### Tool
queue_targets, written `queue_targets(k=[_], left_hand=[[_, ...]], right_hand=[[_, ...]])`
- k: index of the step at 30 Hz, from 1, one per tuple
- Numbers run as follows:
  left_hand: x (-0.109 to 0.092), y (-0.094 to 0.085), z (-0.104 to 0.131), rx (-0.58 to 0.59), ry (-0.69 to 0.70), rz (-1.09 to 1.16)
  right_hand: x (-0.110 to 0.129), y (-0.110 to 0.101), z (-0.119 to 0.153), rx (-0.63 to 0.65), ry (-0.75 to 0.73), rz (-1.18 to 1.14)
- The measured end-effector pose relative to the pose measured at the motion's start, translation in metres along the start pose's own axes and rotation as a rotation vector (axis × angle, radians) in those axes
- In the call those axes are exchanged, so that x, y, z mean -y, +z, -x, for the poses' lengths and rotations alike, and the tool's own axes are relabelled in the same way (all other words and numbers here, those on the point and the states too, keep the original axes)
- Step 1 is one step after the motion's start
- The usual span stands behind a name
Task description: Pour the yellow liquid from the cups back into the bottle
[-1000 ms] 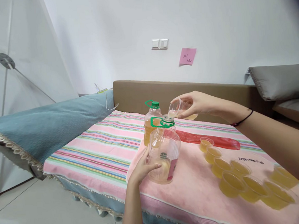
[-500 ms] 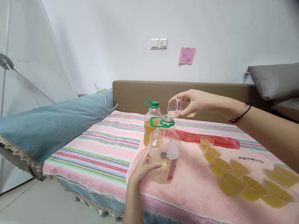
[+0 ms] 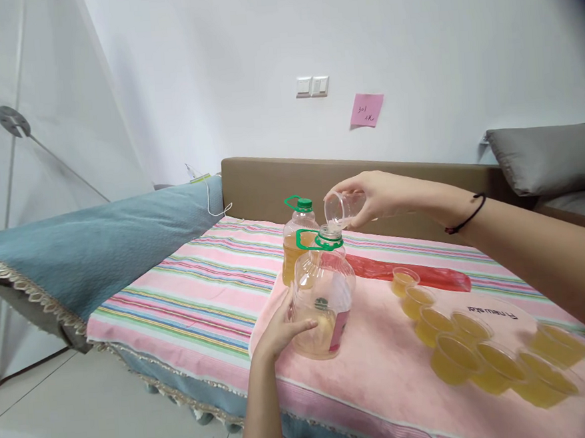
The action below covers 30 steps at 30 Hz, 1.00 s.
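Note:
My left hand (image 3: pixel 283 326) is wrapped round the lower left side of a clear open bottle (image 3: pixel 321 277) with a green ring handle and a little pale liquid at the bottom. In my right hand (image 3: pixel 371 197) a clear plastic cup (image 3: pixel 340 209) is tipped sideways, its rim at the bottle's mouth. Little or no liquid shows in the cup. Behind the open bottle stands a green-capped bottle (image 3: pixel 292 249) with amber liquid. Several cups of yellow liquid (image 3: pixel 453 361) stand on the pink cloth (image 3: pixel 374 380) at the right.
A red plastic bag (image 3: pixel 416 274) lies behind the cups on the striped bedding (image 3: pixel 177 294). The brown headboard (image 3: pixel 264 181) runs along the white wall. Grey pillows (image 3: pixel 549 158) are at the far right, and a blue-covered armrest (image 3: pixel 98 232) is at the left.
My right hand has tilted the cup further over the bottle's mouth, and the liquid seen in the cup before has mostly gone. My left hand stays on the bottle.

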<state>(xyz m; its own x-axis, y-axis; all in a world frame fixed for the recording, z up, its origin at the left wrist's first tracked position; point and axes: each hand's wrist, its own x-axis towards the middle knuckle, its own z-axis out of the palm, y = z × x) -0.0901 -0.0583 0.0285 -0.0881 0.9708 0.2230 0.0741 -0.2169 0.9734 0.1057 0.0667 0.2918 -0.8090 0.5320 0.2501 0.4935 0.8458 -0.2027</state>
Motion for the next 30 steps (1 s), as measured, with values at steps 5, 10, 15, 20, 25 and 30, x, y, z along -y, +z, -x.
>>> queue_targets(k=[5,10,15,20,25,30], left_hand=[[0.002,-0.001,0.0,0.01,0.005,-0.006],[0.003,-0.001,0.0,0.019,0.005,0.004],[0.0,0.0,-0.001,0.043,0.016,0.01],[0.001,-0.001,-0.001,0.037,0.012,0.008],[0.003,0.0,-0.001,0.023,-0.006,0.022],[0.004,0.0,-0.002,0.019,0.011,0.022]], right_hand=[[0.007,-0.001,-0.003,0.028,-0.08,0.021],[0.013,-0.001,-0.006,0.011,-0.251,0.188],[0.015,0.002,-0.006,-0.067,-0.476,0.395],[0.018,0.004,-0.001,-0.105,-0.657,0.517],[0.022,0.004,0.005,-0.136,-0.743,0.594],[0.024,0.006,0.012,-0.133,-0.75,0.624]])
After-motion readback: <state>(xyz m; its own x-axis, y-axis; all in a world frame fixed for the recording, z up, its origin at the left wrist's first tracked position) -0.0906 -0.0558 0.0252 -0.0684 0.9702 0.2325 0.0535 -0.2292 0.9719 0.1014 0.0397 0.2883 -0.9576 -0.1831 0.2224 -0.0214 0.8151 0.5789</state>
